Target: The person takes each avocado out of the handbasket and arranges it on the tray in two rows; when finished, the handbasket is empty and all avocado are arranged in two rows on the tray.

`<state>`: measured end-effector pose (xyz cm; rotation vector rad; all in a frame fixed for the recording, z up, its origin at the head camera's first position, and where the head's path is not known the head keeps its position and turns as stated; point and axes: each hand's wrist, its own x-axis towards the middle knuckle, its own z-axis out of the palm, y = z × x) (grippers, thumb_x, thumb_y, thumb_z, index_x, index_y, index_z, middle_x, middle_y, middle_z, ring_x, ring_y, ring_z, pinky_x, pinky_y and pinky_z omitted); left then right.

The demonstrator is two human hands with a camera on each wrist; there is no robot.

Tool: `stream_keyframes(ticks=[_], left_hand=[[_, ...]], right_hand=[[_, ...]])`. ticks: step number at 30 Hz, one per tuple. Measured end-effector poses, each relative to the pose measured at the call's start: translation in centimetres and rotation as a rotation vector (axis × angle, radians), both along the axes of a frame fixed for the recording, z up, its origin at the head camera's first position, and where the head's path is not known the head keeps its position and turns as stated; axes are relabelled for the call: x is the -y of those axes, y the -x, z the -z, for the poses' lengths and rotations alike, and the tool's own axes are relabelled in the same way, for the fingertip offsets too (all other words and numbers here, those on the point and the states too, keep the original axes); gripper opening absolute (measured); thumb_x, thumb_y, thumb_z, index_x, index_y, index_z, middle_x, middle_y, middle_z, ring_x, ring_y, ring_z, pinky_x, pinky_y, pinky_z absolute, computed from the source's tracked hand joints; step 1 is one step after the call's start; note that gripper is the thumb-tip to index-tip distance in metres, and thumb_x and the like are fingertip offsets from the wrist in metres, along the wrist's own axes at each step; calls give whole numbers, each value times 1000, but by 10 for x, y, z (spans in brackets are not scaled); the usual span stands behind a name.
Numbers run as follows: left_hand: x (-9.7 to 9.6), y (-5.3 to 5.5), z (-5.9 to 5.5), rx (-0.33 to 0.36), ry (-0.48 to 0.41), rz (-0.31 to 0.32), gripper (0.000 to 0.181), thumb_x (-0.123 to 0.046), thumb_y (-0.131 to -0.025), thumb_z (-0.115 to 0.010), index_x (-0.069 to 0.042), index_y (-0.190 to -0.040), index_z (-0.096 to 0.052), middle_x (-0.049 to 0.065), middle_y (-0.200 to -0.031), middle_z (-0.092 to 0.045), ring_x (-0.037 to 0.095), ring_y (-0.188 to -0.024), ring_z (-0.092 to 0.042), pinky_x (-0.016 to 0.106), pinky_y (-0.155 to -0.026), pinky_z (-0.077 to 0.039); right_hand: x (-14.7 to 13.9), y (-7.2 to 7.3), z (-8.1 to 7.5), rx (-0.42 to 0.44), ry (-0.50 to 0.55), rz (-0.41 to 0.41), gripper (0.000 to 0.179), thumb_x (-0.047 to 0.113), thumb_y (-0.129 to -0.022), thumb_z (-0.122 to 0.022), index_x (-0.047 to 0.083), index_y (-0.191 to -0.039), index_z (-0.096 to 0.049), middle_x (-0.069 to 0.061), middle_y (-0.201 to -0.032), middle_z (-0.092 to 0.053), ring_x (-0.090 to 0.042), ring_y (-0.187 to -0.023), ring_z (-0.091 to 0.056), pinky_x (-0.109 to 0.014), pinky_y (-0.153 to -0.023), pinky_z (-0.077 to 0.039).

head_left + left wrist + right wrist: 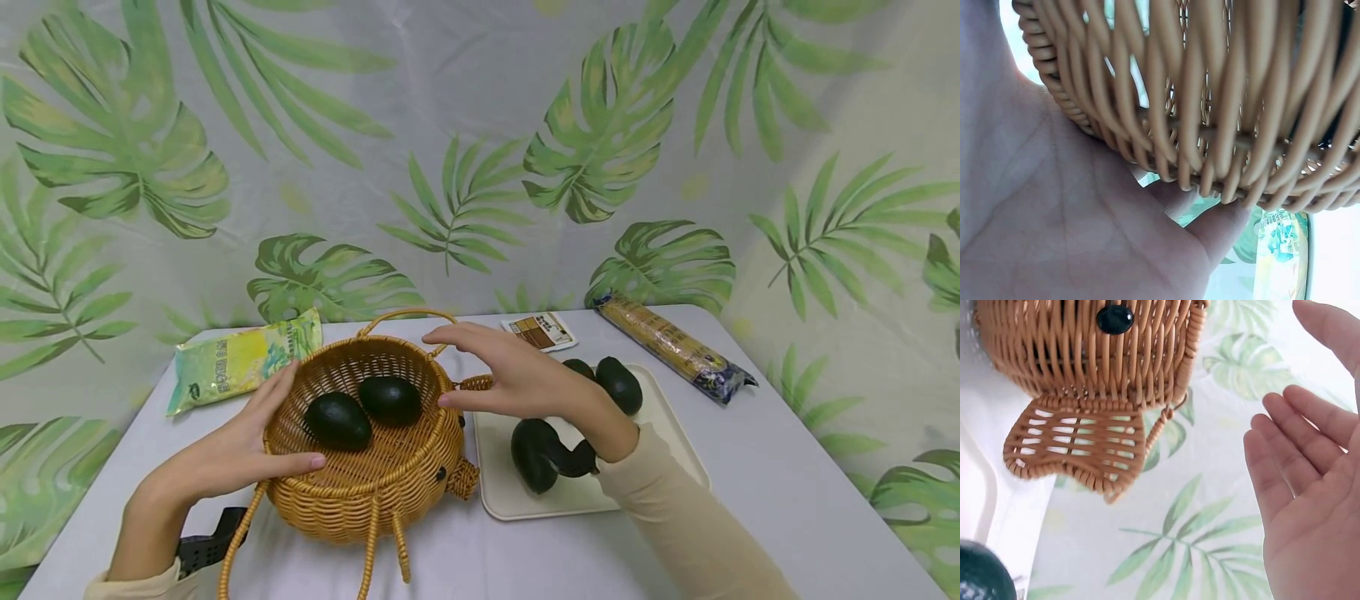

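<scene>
Left hand (225, 454) on basket (330, 510); right hand (517, 379) unladen

Basket sits left of centre on bench (757, 475), two avocados (339, 421) inside. Left hand: thumb over the near-left rim, other fingers against the outer wall, holding it. Right hand: thumb and fingers spread wide beside the basket's right rim, nothing held (right wrist view: fingers apart from the wicker). Tray (498, 487), right of centre, carries further avocados. Yellow-green packet (240, 365) lies left, beyond the left hand.

Cream sleeves (682, 508) and black wrist mounts (201, 552) are worn.
</scene>
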<state>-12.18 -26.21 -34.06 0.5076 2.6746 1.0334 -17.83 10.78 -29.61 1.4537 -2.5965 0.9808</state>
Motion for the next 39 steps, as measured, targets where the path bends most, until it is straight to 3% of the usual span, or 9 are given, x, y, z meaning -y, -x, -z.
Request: stream_keyframes(ticks=[7,14,22,32,39], left_hand=[[0,0,1,5,2,0,123,-40,-88,-80,-24,-165,15,26,-170,12,62,-150,-4,82,-104,-27],[0,1,0,6,1,2,124,-40,-88,-80,-25,-165,16,27,-170,12,63,-150,-4,83,-104,-27],[0,1,0,-8,5,4,123,-40,-88,-80,-24,-165,15,27,-170,10,63,-150,-4,83,-103,-26],[0,0,0,10,24,1,122,-43,-90,-78,-28,-164,17,27,-170,10,65,-148,-7,83,-100,-30],[0,-1,1,13,18,1,121,-43,-90,-78,-31,-164,18,26,-170,11,65,-148,-6,84,-100,-29]], right_hand=[[18,6,-1,-8,-22,-50,68,33,-96,-75,9,-153,-47,-5,-154,-51,-21,-137,-53,-35,-108,-48],[37,12,-1,14,-63,-79,67,33,-98,-73,7,-153,-47,-5,-155,-49,-18,-144,-47,-35,-117,-41],[53,18,1,-13,-146,-85,66,36,-99,-71,8,-153,-47,-4,-155,-51,-16,-144,-46,-31,-117,-39],[69,25,4,18,-241,-82,66,39,-100,-68,13,-156,-45,-2,-157,-49,-15,-144,-46,-30,-117,-39],[80,31,7,52,-277,-111,65,37,-101,-67,10,-155,-45,-4,-155,-51,-16,-138,-53,-29,-112,-43]])
